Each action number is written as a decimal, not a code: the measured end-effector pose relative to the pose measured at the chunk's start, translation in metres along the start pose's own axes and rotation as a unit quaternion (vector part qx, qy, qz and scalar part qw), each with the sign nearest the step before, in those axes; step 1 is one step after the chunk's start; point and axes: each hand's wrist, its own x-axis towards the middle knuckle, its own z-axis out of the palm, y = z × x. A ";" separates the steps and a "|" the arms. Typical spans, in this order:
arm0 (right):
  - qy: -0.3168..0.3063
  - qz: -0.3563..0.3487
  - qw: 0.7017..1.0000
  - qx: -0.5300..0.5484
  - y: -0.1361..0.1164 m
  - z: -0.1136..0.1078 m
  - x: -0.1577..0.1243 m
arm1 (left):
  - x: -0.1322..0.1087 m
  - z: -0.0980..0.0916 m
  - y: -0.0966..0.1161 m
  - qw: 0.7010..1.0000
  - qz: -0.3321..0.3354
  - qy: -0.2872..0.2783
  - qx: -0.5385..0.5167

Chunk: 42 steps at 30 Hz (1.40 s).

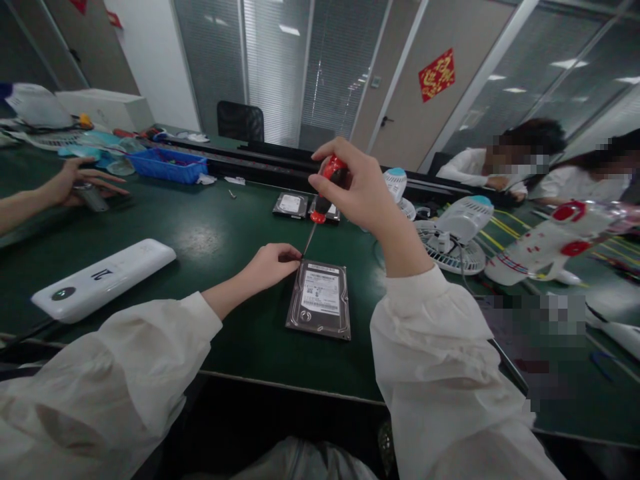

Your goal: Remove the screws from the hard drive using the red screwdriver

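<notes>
A hard drive (325,297) lies flat, label up, on the green table in front of me. My right hand (353,183) is closed round the red and black handle of a screwdriver (317,217), held tilted above the drive. Its shaft runs down to the drive's far left corner. There my left hand (273,267) has thumb and fingers pinched together close by the screwdriver tip; whatever may be between them is too small to make out. Beyond the screwdriver lie two more hard drives (291,205), one partly hidden behind the handle.
At left lies a long white device (105,280). Another person's hand (83,187) rests near a small grey object. A blue basket (167,165) stands behind. White fans (455,233) and a clear-and-red bottle (550,243) stand to the right. Two people sit at the far right.
</notes>
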 end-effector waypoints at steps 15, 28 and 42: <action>0.019 -0.003 1.000 0.001 0.002 -0.001 0.000 | -0.001 -0.001 0.003 1.000 -0.009 -0.003 0.008; 0.019 -0.010 1.000 -0.002 0.008 0.000 0.001 | 0.000 0.000 0.001 1.000 -0.013 0.001 0.018; 0.000 0.012 0.999 -0.035 0.001 -0.001 0.000 | -0.001 -0.001 -0.003 0.999 0.003 -0.001 0.048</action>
